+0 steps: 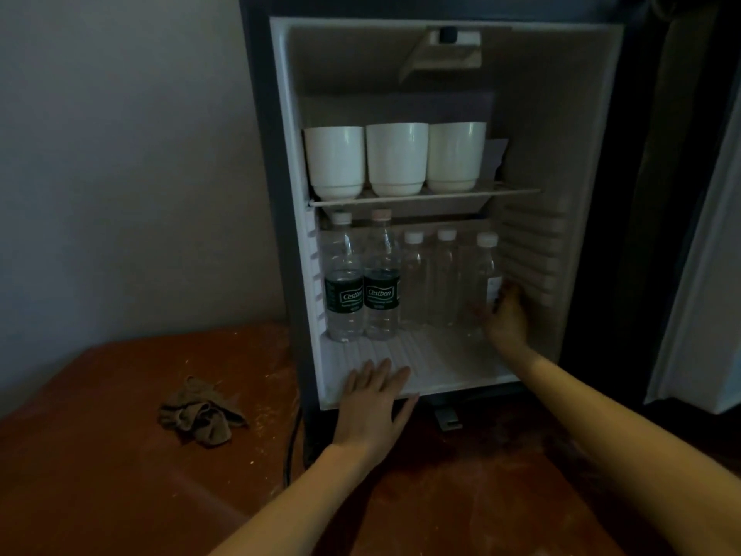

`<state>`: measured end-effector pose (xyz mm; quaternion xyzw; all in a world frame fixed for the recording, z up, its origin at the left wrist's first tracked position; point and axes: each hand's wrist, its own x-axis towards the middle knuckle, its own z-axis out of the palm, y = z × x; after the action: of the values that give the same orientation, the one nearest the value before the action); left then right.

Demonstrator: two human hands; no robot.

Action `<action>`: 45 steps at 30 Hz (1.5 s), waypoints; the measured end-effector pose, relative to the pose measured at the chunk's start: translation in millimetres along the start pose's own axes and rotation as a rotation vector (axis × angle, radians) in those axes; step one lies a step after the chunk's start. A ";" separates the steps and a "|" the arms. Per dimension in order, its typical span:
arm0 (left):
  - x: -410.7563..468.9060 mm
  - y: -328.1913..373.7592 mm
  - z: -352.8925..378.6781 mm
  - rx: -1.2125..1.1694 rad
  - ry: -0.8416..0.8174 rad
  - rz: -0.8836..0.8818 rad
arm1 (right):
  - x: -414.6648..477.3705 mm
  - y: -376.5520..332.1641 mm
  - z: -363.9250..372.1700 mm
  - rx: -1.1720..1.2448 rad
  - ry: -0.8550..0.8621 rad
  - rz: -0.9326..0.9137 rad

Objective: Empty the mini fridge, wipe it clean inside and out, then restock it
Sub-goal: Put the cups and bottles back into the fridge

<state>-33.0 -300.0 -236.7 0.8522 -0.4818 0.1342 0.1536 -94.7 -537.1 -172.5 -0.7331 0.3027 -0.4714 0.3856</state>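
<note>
The mini fridge fills the centre of the frame, its door swung open at the right edge. Three white cups stand side by side on the wire shelf. Below them are five water bottles in a row: two green-labelled Cestbon bottles on the left and three clear bottles to their right. The right grip curls round the rightmost bottle. The left grip lies flat, fingers spread, on the front edge of the fridge floor. At lower left, a crumpled brown cloth lies on the reddish-brown surface.
</note>
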 end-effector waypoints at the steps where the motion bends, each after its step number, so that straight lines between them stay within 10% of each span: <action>1: 0.7 -1.1 0.0 -0.003 0.001 0.004 | 1.4 -2.2 5.8 -0.013 0.033 0.013; 19: 2.2 -8.1 0.7 0.064 0.064 0.015 | -0.9 4.9 56.0 -0.291 0.299 0.077; 27: 2.1 -8.4 0.8 0.053 0.051 0.007 | 0.7 43.5 73.6 -0.324 -0.150 -0.150; 38: 3.5 -4.7 -2.3 0.003 0.011 0.026 | 33.4 55.1 60.2 -0.238 -0.261 -0.109; 45: 3.4 12.5 -15.6 0.014 -0.070 -0.103 | -76.8 -17.7 -82.4 -0.304 -0.158 -0.474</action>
<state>-43.3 -302.6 -219.5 0.8811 -0.4413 0.0998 0.1376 -198.1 -488.9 -171.3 -0.8671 0.1592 -0.4390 0.1731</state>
